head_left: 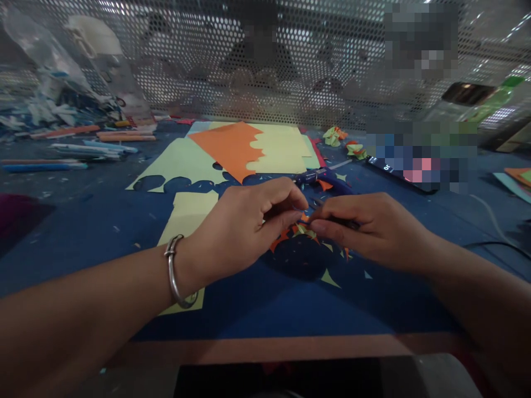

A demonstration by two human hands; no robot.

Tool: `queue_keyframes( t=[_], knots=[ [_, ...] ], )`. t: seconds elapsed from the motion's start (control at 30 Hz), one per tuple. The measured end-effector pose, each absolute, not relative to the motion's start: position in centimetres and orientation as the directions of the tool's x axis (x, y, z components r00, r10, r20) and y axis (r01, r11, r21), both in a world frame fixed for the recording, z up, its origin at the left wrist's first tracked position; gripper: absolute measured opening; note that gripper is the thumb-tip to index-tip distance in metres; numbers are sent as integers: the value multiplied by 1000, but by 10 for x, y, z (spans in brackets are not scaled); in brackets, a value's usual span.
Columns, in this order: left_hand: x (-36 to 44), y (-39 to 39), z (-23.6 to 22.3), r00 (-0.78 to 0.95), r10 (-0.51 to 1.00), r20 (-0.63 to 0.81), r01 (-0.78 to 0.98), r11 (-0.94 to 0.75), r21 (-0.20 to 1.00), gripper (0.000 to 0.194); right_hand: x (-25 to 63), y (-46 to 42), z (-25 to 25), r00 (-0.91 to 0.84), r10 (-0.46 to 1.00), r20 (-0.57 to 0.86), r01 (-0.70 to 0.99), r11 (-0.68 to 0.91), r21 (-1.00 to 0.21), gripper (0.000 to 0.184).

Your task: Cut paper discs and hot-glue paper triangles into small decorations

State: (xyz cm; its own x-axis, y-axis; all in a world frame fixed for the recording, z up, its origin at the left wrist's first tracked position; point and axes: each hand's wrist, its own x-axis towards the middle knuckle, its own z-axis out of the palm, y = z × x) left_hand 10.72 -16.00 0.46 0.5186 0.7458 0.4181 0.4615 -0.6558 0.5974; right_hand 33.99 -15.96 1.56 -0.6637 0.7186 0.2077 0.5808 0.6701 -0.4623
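Observation:
My left hand [244, 226], with a metal bangle [176, 273] at its wrist, is curled with the fingertips pinched together over a small orange and green paper piece [301, 228]. My right hand [371, 229] meets it from the right, fingers closed round a thin dark stick-like tool [346, 223] and the same paper piece. Both hands hover just above the blue table cover [257, 298]. Small cut paper scraps [329, 279] lie below the hands.
Orange paper [232, 146] and pale yellow sheets [182, 160] lie behind the hands, purple-handled scissors [321, 178] just beyond them. Pens and markers [83, 149] line the far left. Finished paper flowers [336, 135] and a phone [398, 171] sit at right. A perforated metal screen [265, 61] closes the back.

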Motion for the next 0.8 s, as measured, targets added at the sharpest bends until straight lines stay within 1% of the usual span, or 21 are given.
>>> queue_keyframes(
  t=[0.1, 0.23, 0.37, 0.5, 0.57, 0.7, 0.8],
  knots=[
    [110, -163, 6, 537, 735, 414, 464, -668, 582, 8, 336, -162, 16, -671, 720, 177, 572, 654, -495, 37],
    [113, -166, 7, 568, 698, 435, 457, -708, 539, 9, 332, -167, 18, -669, 729, 147, 570, 629, -529, 29],
    [114, -165, 7, 575, 692, 437, 429, -710, 559, 11, 330, -168, 17, -663, 734, 147, 589, 632, -504, 23],
    [114, -164, 6, 592, 709, 382, 431, -680, 594, 9, 329, -166, 13, -681, 707, 191, 583, 681, -442, 29],
    [114, -165, 5, 587, 719, 373, 443, -671, 594, 10, 329, -166, 11, -689, 695, 207, 574, 697, -430, 29],
    [116, -167, 2, 562, 729, 390, 458, -667, 588, 10, 328, -168, 11, -683, 698, 217, 565, 693, -448, 30],
    [118, -168, 2, 554, 739, 384, 469, -658, 590, 10, 327, -169, 12, -675, 711, 198, 570, 672, -473, 26]
  ],
)
